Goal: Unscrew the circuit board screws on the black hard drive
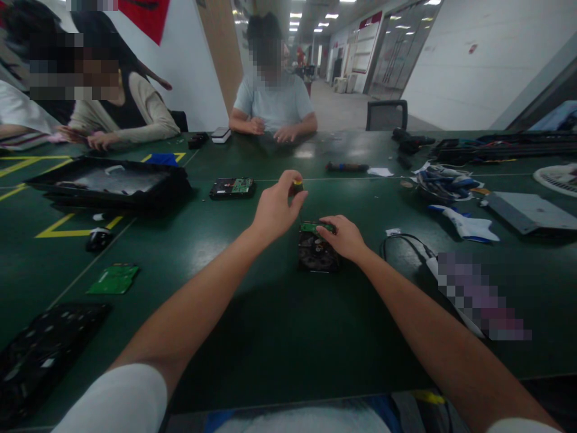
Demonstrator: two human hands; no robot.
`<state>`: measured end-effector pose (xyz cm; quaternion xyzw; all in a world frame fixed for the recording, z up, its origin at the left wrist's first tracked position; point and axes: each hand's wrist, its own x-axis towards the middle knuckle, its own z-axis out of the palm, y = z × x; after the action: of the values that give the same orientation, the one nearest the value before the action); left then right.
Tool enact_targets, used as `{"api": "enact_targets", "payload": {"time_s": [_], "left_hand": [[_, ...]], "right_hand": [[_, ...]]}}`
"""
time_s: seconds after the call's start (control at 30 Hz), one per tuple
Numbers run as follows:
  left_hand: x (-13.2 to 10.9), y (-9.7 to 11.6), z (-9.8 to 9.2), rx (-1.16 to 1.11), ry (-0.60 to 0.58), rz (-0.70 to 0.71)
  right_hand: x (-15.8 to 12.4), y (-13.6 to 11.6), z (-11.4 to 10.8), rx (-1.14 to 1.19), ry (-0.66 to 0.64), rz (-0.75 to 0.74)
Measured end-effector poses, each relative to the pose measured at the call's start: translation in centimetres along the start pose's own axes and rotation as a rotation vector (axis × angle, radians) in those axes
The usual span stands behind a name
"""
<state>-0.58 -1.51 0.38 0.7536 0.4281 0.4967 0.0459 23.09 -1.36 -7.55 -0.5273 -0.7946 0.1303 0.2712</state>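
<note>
A hard drive (pixel 318 255) lies on the green table in front of me, its dark metal body towards me and a green circuit board (pixel 311 227) at its far end. My left hand (pixel 278 207) is above and left of the drive. Its fingers are closed round a small screwdriver (pixel 297 185) with a yellow and black handle; its thin shaft, pointing down towards the board, is hard to make out. My right hand (pixel 345 237) grips the right side of the drive, thumb and fingers at the board.
Another hard drive (pixel 232 187) lies further back. On the left are black trays (pixel 112 180), a loose green board (pixel 115 278) and a mouse (pixel 99 239). On the right are a power strip (pixel 464 294), a metal box (pixel 532 211) and bundled cables (pixel 444 183). Other people sit opposite.
</note>
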Motion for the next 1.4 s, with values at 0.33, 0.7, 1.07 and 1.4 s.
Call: {"api": "enact_targets", "payload": {"time_s": [0.33,0.7,1.07,1.4], "left_hand": [[0.1,0.3,-0.2,0.038,0.017,0.028],[0.3,0.0,-0.3,0.055,0.071,0.062],[0.4,0.5,-0.9,0.084,0.115,0.064],[0.5,0.5,-0.8,0.072,0.066,0.098]], "right_hand": [[0.0,-0.1,0.0,-0.011,-0.008,0.007],[0.1,0.1,-0.1,-0.008,-0.005,-0.001],[0.4,0.8,-0.1,0.053,-0.023,0.035],[0.7,1.3,-0.2,0.11,-0.054,0.075]]}}
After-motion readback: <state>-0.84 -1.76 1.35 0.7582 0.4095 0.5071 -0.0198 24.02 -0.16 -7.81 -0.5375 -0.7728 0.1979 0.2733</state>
